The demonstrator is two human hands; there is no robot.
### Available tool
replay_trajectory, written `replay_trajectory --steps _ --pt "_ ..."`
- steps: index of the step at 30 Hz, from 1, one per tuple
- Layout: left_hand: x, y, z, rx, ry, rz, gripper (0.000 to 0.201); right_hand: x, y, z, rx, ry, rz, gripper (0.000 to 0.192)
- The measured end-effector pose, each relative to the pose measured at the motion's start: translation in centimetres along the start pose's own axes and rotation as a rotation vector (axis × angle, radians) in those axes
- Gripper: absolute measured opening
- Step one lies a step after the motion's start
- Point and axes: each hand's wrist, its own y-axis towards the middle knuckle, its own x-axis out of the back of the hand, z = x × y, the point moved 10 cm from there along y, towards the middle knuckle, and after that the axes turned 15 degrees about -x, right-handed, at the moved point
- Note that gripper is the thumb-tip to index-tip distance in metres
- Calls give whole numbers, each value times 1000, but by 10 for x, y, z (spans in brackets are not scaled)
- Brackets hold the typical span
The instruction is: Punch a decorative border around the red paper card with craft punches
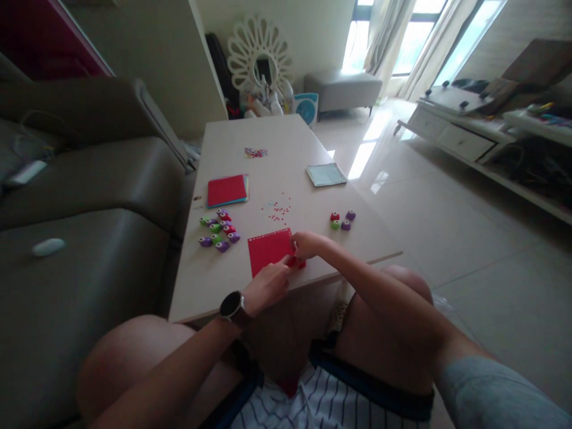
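Both arms are reaching forward, bent at the elbows. The left hand [268,286] and right hand [306,244] are meeting, fingers curled and pinching.

From where I stand, no writing, label, brand or number can be read on anything here; all surfaces look too small or blurred.

The single head-worn camera looks forward and down, close over the long pale wooden table [286,155].
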Motion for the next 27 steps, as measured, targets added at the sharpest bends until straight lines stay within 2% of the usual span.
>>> replay_trajectory --steps 2,5,6,9,12,17,20,23,25,27 --pt "4 0 3 -55 -37 -45 72 -2 2 -6 -4 43 17 40" --pt "10 0 10 -110 -83 -78 68 -6 6 -20 -6 107 34 31" --pt "11 -1 12 -118 -95 -83 68 -6 6 -25 1 129 23 34" --pt "13 -4 17 -106 -115 -83 71 1 5 -39 26 184 -25 45" --pt "15 -7 18 -68 -118 -76 71 6 0 -48 63 242 -34 40" --pt "19 -9 15 -38 -105 -102 60 15 -13 -31 214 250 -144 40" --pt "20 -11 19 18 -70 -120 49 6 -27 -3 397 200 -131 30" --pt "24 -9 18 10 -21 -133 41 5 -36 8 475 194 -168 12" --pt "39 -8 15 -2 38 -214 36 8 -36 5 472 290 -154 9" --pt "64 -12 10 2 110 -371 25 14 -33 -3 431 493 -110 10"
